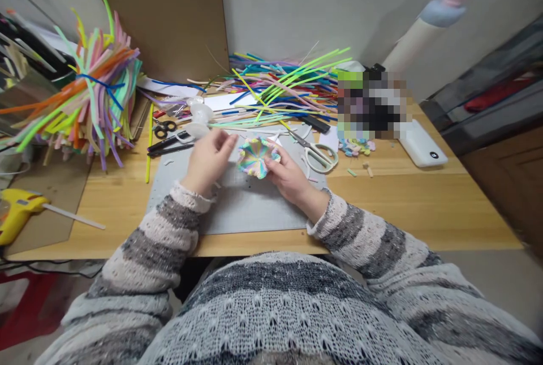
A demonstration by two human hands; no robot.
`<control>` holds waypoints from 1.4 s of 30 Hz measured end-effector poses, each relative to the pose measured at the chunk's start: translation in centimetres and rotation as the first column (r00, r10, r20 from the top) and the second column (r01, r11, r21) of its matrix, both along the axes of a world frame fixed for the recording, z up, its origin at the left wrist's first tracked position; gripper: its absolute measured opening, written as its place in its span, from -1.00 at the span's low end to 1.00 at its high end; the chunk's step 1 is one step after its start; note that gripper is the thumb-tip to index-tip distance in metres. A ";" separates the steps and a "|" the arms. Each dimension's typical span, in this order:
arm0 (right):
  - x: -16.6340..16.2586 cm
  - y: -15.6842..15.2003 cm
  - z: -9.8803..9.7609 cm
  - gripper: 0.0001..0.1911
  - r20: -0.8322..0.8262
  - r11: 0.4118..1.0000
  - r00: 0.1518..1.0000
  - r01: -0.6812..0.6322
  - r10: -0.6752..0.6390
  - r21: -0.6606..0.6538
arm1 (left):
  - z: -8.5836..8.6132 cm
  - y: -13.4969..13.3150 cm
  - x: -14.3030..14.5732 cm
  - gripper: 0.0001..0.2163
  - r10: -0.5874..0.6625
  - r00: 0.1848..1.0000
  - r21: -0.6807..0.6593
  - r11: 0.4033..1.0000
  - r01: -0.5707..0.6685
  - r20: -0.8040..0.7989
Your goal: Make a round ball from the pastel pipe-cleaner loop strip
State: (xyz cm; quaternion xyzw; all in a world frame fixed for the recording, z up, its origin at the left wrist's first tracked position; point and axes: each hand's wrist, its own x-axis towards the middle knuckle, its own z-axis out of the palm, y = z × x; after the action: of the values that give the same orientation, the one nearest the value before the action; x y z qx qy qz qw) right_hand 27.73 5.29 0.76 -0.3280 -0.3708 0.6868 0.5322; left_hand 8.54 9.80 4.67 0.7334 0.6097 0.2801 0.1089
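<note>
A pastel rainbow flower (255, 156) made of fuzzy pipe cleaners sits over a grey cutting mat (241, 201). My right hand (288, 175) grips its right edge with curled fingers. My left hand (208, 160) is at the flower's left side, fingers bent and pinched near its rim; whether it grips the flower or something small I cannot make out. Both sleeves are striped grey knit.
White-handled scissors (316, 153) lie right of the flower. Loose coloured pipe cleaners (284, 90) are spread at the back, a big bundle (91, 99) stands at left. Black scissors (165, 127), a yellow glue gun (19, 212), a white power bank (422, 147) and small pastel pieces (355, 147) lie around.
</note>
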 end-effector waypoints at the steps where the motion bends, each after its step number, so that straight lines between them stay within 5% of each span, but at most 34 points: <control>1: 0.0 0.0 0.0 -0.39 0.024 0.999 1.000 0.018 -0.019 0.051 | 0.3 -0.8 0.7 -0.71 -0.061 0.998 -0.114 0.992 0.058 -0.019; 5: 0.0 -0.5 0.0 -0.28 0.187 0.976 0.982 -0.017 -0.025 0.219 | 0.4 -2.5 2.7 -0.69 -0.039 0.990 -0.164 0.986 0.016 -0.134; 10: 0.2 -1.1 0.0 -0.34 0.378 0.963 0.924 -0.047 -0.059 0.266 | -0.4 -2.9 3.2 -0.76 -0.036 0.979 -0.100 0.995 0.016 -0.202; 21: 0.0 -1.2 -0.5 -0.31 0.354 0.976 0.935 -0.062 -0.017 0.210 | -0.7 -3.4 3.4 -0.76 -0.053 0.917 -0.034 0.998 0.044 -0.394; 30: 0.3 -1.3 -0.1 -0.31 0.452 0.949 0.892 -0.128 -0.017 0.288 | -1.0 -3.4 3.2 -0.91 -0.102 0.988 0.198 0.972 0.124 -0.121; 42: -0.3 -1.4 -0.8 -0.26 0.331 0.984 0.941 -0.119 0.069 0.134 | -0.7 -3.4 3.1 -0.91 -0.127 0.978 0.149 0.977 0.152 -0.166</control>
State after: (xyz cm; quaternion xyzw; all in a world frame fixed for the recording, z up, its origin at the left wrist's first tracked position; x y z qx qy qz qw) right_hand 27.46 3.93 -0.08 -0.3770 -0.5199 0.6179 0.4536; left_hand 11.66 6.38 3.93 0.8006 0.5386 0.2620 0.0210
